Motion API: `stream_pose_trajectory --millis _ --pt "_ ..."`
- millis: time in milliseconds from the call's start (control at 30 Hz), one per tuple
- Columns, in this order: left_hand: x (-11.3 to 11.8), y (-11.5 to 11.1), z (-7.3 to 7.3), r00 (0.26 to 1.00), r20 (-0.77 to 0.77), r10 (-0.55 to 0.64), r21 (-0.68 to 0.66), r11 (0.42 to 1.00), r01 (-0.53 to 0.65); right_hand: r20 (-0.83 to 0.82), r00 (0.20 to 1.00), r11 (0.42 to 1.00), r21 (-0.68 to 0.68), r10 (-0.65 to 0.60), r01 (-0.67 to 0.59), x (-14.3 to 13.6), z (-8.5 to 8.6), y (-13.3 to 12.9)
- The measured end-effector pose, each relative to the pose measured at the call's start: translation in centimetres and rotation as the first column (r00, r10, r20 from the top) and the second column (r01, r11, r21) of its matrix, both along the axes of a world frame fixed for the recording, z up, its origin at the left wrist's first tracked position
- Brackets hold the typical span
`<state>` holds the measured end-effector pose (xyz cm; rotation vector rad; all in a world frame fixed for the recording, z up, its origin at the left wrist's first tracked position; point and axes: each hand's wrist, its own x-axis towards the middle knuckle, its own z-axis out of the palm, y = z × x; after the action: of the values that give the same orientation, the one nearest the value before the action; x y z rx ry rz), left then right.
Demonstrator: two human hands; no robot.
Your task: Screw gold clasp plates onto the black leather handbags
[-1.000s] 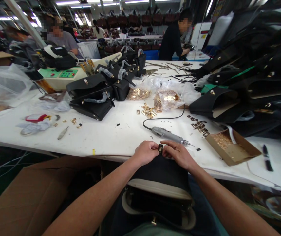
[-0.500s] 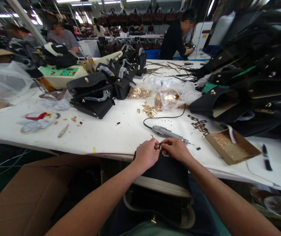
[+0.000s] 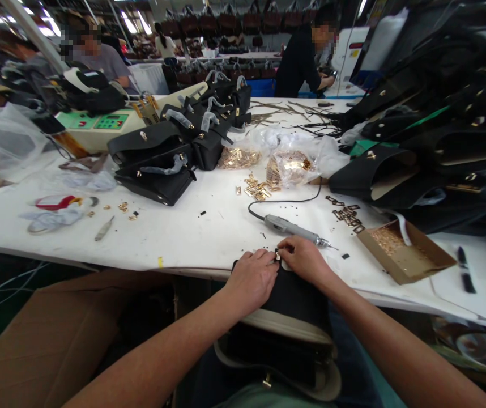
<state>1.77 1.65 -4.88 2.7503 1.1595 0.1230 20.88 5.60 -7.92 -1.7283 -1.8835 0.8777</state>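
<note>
A black bag (image 3: 296, 297) with a beige edge lies over my lap against the table's front edge, its opening toward me. At its far end a small black tab with a metal piece (image 3: 277, 255) stands up. My right hand (image 3: 300, 256) pinches this tab between thumb and finger. My left hand (image 3: 255, 276) lies on the bag just left of the tab, fingers together and bent, fingertips near the metal piece; whether they grip anything is hidden. Just beyond my hands a grey electric screwdriver (image 3: 291, 229) rests on the white table (image 3: 183, 235).
Gold fittings (image 3: 258, 188) lie beyond the screwdriver, near plastic bags of more (image 3: 291, 167). An open cardboard box (image 3: 408, 255) is at right, beside dark metal loops (image 3: 347, 215). Black bags (image 3: 153, 161) stand at left; others pile up at right. People work across the table.
My left hand has turned from a pinch at the tab to lying flatter over the bag, slightly lower. My right hand stays at the tab. The view has shifted slightly.
</note>
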Motion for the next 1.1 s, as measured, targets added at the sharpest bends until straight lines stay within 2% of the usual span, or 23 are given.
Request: stream_pose_trajectory --millis 133,267,567,667,733,833,933,1000,1100 --pt "-0.1 0.0 -0.4 0.999 0.049 0.005 -0.005 1.0 -0.005 0.018 1.0 0.999 0.031 -0.008 0.008 0.0 -0.9 -0.2" --pt "-0.2 -0.1 -0.6 0.998 0.057 0.008 -0.026 1.0 -0.007 0.006 0.996 0.995 0.061 0.084 -0.085 0.2 -1.1 -0.2" --pt "0.1 0.0 -0.4 0.999 0.03 0.02 -0.027 0.999 -0.019 0.073 0.994 0.99 0.109 0.085 -0.093 -0.3 -0.1 -0.5" --pt "0.2 0.3 -0.8 0.999 0.014 0.031 -0.01 0.999 -0.031 0.038 0.994 0.984 0.142 0.107 -0.111 -0.1 0.3 -0.8" --pt "0.3 0.6 -1.0 0.999 0.009 0.031 -0.01 0.999 -0.031 -0.002 0.997 0.981 0.176 0.079 -0.077 0.7 1.0 -0.9" --pt "0.3 0.8 -1.1 0.999 0.016 0.038 -0.021 0.999 -0.038 0.038 0.998 0.972 0.232 -0.039 0.029 3.7 2.8 -0.3" --pt "0.2 0.9 -1.3 0.999 0.017 0.045 -0.031 0.999 -0.045 0.275 0.948 0.97 0.223 -0.162 0.101 8.9 4.6 1.7" --pt "0.1 0.8 -1.5 0.999 0.018 0.045 -0.035 0.998 -0.044 0.431 0.883 0.978 0.173 -0.184 0.119 12.7 5.2 3.7" --pt "0.0 0.8 -1.8 0.999 0.033 0.041 -0.031 0.999 -0.04 0.507 0.85 0.989 0.096 -0.143 0.109 16.9 5.1 6.5"
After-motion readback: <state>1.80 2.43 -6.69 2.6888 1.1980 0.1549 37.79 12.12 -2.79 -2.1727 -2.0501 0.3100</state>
